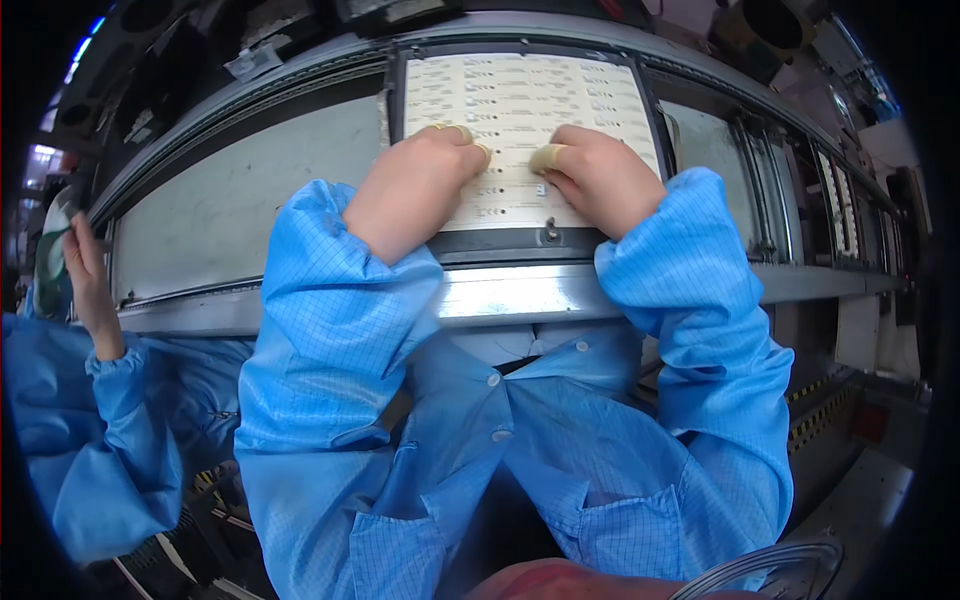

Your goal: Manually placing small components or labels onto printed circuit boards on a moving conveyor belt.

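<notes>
A pale panel [525, 100] printed with rows of small dark marks lies in a black frame [480, 243] in front of me. My left hand [420, 180] rests over its left side, fingers curled and drawn together. Over the right side, my right hand [605, 180] has its thumb and fingers closed in a pinch low over the surface. Pale yellow covers sit on some fingertips of both hands. Whatever lies between the fingers is hidden or too small to name. Just below the right fingers, a small whitish piece [541, 189] shows on the panel.
The frame sits on a conveyor line with a metal front rail [525, 292]. A pale flat surface [240, 200] stretches along the line to the left. At far left, a co-worker's hand [92, 285] in a blue sleeve holds something greenish. Metal rods [765, 195] stand at right.
</notes>
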Motion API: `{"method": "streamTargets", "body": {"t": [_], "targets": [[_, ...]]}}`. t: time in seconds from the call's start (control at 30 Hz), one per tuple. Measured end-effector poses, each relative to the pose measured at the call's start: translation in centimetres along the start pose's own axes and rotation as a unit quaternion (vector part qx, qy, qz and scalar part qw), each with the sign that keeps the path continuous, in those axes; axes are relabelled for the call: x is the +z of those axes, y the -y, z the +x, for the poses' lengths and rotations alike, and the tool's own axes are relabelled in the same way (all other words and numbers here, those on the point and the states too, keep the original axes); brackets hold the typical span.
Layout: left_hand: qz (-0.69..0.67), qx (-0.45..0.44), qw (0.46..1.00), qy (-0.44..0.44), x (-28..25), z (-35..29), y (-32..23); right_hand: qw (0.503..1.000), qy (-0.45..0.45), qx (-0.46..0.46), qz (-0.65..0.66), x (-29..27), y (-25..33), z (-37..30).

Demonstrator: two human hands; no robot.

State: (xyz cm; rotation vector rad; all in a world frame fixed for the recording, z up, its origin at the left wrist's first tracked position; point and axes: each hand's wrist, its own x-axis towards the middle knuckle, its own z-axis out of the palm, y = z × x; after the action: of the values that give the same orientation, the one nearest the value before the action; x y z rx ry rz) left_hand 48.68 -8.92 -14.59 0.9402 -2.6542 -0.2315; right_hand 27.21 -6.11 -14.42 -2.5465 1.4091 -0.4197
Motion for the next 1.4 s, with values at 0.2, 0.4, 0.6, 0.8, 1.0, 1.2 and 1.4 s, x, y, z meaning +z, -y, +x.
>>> {"method": "streamTargets", "body": {"t": [0.2,0.4,0.6,0.8,1.0,1.2,1.4], "targets": [[-0.135,0.041,0.989,-0.039,1.9,0.2,-1.5,0.992,-0.12,0.016,0.022,-0.6,0.0,-3.4],[-0.128,0.064,0.99,-0.011,2.6,1.7,-4.5,0.967,-0.15,0.114,0.175,-1.5,-1.2,-8.4],[-0.183,0.034,0.983,-0.004,4.2,2.4,-3.7,0.981,-0.14,0.077,0.114,-2.4,-0.6,-8.8],[-0.202,0.041,0.978,-0.013,4.5,2.8,-3.5,0.979,-0.123,0.095,0.131,-1.9,-1.1,-9.2],[-0.209,0.039,0.977,0.033,3.6,2.6,-3.7,0.978,-0.125,0.085,0.143,-1.2,-1.5,-9.0],[-0.191,0.036,0.981,0.013,3.3,2.4,-3.7,0.981,-0.124,0.075,0.132,-0.6,-2.1,-8.5],[-0.167,0.012,0.985,0.026,2.8,1.6,-4.1,0.982,-0.121,0.082,0.124,-0.9,-1.4,-8.9]]}}
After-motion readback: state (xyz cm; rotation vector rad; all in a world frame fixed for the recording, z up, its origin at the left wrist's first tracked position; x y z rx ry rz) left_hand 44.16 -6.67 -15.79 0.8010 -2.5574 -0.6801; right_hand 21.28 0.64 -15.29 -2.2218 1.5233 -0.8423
